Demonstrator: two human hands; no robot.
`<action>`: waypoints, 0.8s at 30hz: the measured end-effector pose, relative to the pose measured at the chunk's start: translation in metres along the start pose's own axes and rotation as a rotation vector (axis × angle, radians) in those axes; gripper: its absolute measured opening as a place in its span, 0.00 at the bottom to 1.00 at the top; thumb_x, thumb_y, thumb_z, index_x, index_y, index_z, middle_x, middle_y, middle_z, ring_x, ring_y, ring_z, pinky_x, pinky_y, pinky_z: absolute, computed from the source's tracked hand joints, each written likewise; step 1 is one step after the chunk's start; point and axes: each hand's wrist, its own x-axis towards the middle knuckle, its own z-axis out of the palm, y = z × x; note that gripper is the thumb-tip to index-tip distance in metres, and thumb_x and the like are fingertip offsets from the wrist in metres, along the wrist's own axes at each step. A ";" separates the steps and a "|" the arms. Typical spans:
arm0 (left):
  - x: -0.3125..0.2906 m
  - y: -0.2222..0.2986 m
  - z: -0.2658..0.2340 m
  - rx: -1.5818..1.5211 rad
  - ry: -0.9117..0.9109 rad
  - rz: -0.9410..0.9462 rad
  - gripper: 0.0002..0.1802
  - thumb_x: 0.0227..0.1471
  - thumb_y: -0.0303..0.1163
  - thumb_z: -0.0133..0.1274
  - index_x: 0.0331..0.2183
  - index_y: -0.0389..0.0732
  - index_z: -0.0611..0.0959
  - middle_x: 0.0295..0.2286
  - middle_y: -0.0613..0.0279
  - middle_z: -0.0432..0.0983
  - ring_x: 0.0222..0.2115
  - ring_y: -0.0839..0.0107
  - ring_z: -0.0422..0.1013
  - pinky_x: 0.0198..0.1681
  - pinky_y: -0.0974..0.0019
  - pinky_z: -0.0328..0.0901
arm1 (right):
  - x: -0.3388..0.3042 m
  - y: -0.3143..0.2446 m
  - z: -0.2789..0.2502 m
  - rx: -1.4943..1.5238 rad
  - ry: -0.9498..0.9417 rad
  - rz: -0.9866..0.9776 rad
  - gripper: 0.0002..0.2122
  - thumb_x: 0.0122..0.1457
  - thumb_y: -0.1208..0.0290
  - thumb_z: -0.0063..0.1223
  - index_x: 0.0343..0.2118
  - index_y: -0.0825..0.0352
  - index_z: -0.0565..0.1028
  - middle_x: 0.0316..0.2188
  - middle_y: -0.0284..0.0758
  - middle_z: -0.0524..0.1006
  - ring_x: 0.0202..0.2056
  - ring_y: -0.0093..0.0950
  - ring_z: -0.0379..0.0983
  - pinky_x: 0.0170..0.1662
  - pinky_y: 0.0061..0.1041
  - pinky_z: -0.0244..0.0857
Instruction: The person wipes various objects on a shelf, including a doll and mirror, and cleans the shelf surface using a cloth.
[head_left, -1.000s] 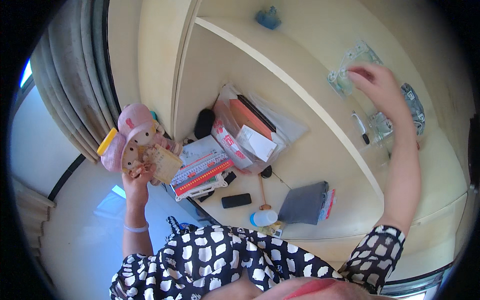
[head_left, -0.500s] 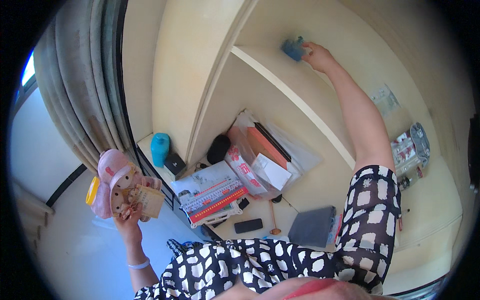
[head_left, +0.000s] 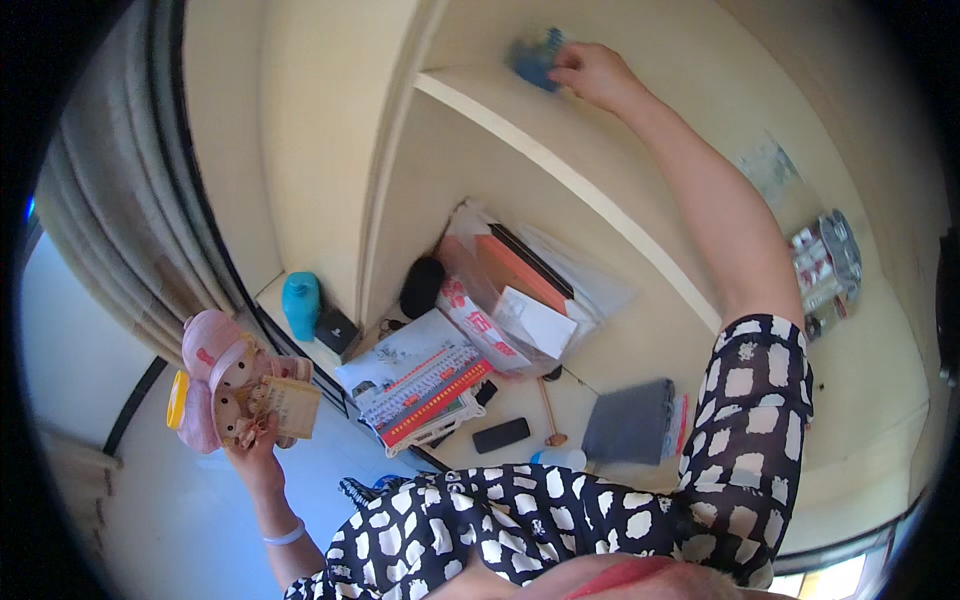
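From your head, the left fisheye camera looks down over your patterned top (head_left: 560, 515), close at the lower edge, to both outstretched hands (head_left: 600, 76) and the shelf (head_left: 560, 158), bending straight edges toward a dark rim.

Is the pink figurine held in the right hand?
No, the left hand holds the pink figurine, while the right hand touches a blue object.

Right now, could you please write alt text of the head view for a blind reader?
A person's right hand touches a small, blurred blue object at an upper shelf, while the left hand holds two pink-hatted dolls. Lower down are a teal bottle and a plastic bag.
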 end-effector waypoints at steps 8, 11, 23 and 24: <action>-0.001 -0.004 0.019 -0.036 -0.128 0.000 0.34 0.41 0.13 0.54 0.52 0.34 0.63 0.47 0.55 0.65 0.47 0.65 0.65 0.51 0.62 0.61 | -0.035 -0.042 -0.017 0.159 0.031 0.025 0.12 0.50 0.66 0.56 0.34 0.68 0.76 0.29 0.39 0.78 0.30 0.31 0.75 0.35 0.28 0.68; -0.004 -0.009 0.020 -0.016 -0.146 -0.001 0.33 0.43 0.14 0.53 0.52 0.35 0.63 0.47 0.55 0.65 0.47 0.65 0.65 0.50 0.62 0.62 | -0.046 -0.035 -0.018 0.056 0.135 -0.108 0.14 0.50 0.65 0.56 0.37 0.69 0.75 0.31 0.40 0.77 0.34 0.31 0.75 0.37 0.27 0.68; -0.008 -0.008 0.022 -0.015 -0.221 -0.069 0.30 0.43 0.14 0.52 0.50 0.31 0.65 0.45 0.52 0.66 0.44 0.65 0.66 0.47 0.63 0.64 | -0.234 -0.050 -0.143 -0.078 0.825 0.371 0.14 0.53 0.66 0.55 0.39 0.71 0.73 0.32 0.42 0.76 0.35 0.34 0.75 0.38 0.32 0.69; -0.009 -0.008 0.025 -0.021 -0.258 -0.075 0.28 0.43 0.14 0.52 0.49 0.31 0.66 0.44 0.53 0.67 0.43 0.66 0.67 0.47 0.64 0.64 | -0.244 -0.028 -0.146 -0.077 0.883 0.389 0.17 0.52 0.64 0.57 0.40 0.71 0.72 0.34 0.42 0.76 0.37 0.32 0.74 0.39 0.30 0.69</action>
